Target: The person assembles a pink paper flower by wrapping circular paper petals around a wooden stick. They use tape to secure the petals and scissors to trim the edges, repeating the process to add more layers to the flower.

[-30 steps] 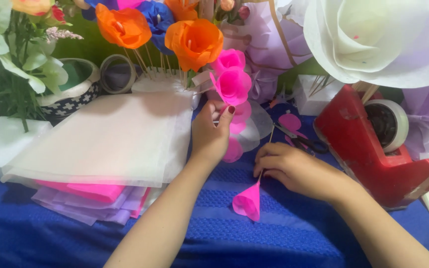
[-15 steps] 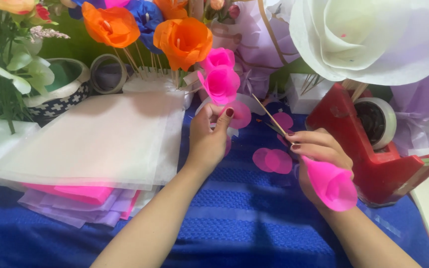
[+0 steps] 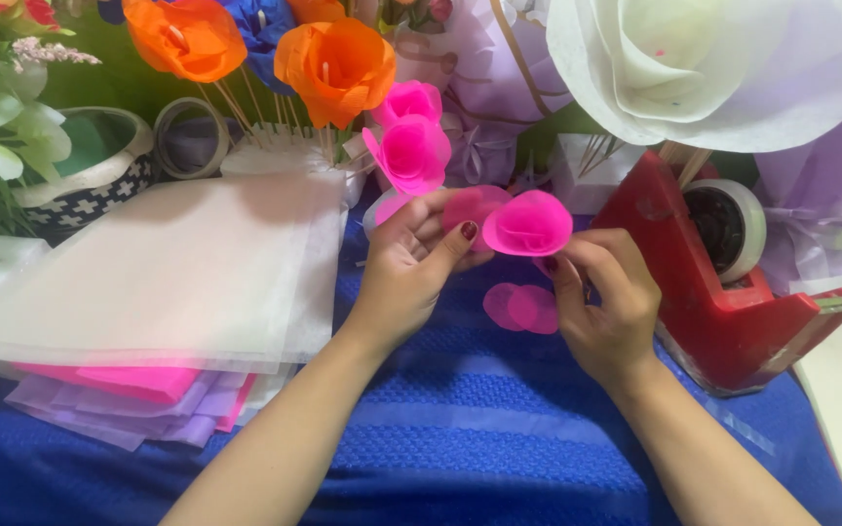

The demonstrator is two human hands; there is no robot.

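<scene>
The big white paper flower (image 3: 723, 68) runs off the top and right edges. The stick under the pink rolled bloom (image 3: 528, 224) is buried in the right hand (image 3: 606, 312), so can't see the grip. Pink sheets (image 3: 138, 380) only peek out under the white stack (image 3: 168, 263).

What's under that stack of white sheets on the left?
Under the white sheets, pink sheets and pale purple sheets stick out at the front edge, on the blue cloth. How far back they reach is covered.
</scene>
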